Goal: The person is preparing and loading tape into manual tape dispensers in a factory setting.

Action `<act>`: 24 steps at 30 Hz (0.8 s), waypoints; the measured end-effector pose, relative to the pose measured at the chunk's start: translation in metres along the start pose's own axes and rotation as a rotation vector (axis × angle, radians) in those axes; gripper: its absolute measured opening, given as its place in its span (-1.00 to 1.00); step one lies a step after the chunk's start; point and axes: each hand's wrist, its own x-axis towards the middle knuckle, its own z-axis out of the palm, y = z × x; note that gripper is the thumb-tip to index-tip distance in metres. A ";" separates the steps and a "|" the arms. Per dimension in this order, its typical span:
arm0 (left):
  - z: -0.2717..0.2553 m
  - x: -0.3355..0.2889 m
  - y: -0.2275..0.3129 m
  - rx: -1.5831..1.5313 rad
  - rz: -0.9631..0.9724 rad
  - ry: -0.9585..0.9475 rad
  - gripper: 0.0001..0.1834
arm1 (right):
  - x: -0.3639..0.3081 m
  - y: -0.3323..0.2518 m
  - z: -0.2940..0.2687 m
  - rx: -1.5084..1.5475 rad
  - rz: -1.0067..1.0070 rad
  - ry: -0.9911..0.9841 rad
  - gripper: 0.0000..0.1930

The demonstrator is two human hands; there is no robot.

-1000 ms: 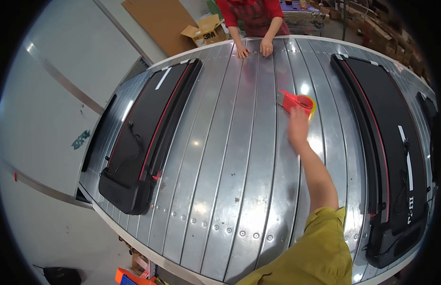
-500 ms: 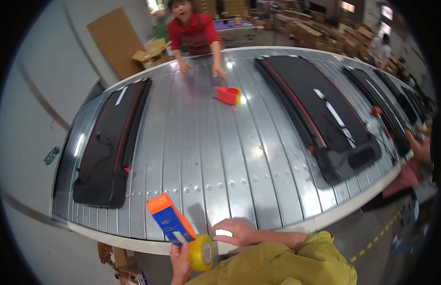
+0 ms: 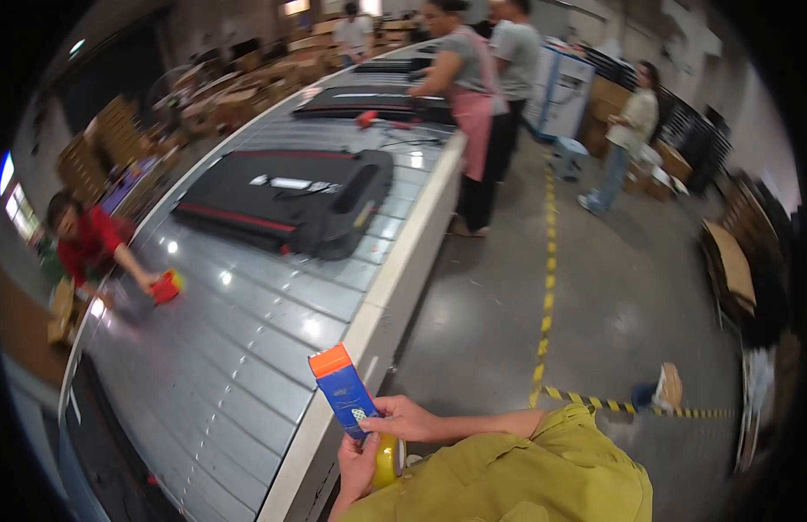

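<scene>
In front of my body is a tape dispenser (image 3: 339, 389), blue with an orange end, carrying a roll of yellow tape (image 3: 386, 459). My left hand (image 3: 358, 463) is closed around its lower part, beside the roll. From the right, my right hand (image 3: 405, 419) grips the blue body just above the roll; some of its fingertips are hidden behind it. Both hands are near the outer edge of the metal-slat table (image 3: 238, 348).
A black padded unit with red trim (image 3: 273, 196) lies on the table, with others beyond and at near left. Across the table, a person in red (image 3: 95, 244) holds a red tape dispenser (image 3: 166, 287). More people stand along the right side. Yellow-black tape (image 3: 547, 278) marks the floor.
My view has swung right along the table. My right hand has come onto the blue tape dispenser. The person opposite has taken hold of the red dispenser.
</scene>
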 end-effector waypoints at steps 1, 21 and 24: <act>0.016 0.002 0.000 0.021 -0.020 -0.067 -0.73 | -0.016 -0.009 -0.010 0.003 -0.030 0.066 -0.72; 0.380 -0.049 -0.141 0.009 -0.198 -0.791 -0.42 | -0.386 -0.067 -0.203 -1.358 -0.676 1.059 -0.83; 0.428 -0.051 -0.163 0.063 -0.214 -0.866 -0.38 | -0.422 -0.081 -0.232 -1.483 -0.591 1.058 -0.84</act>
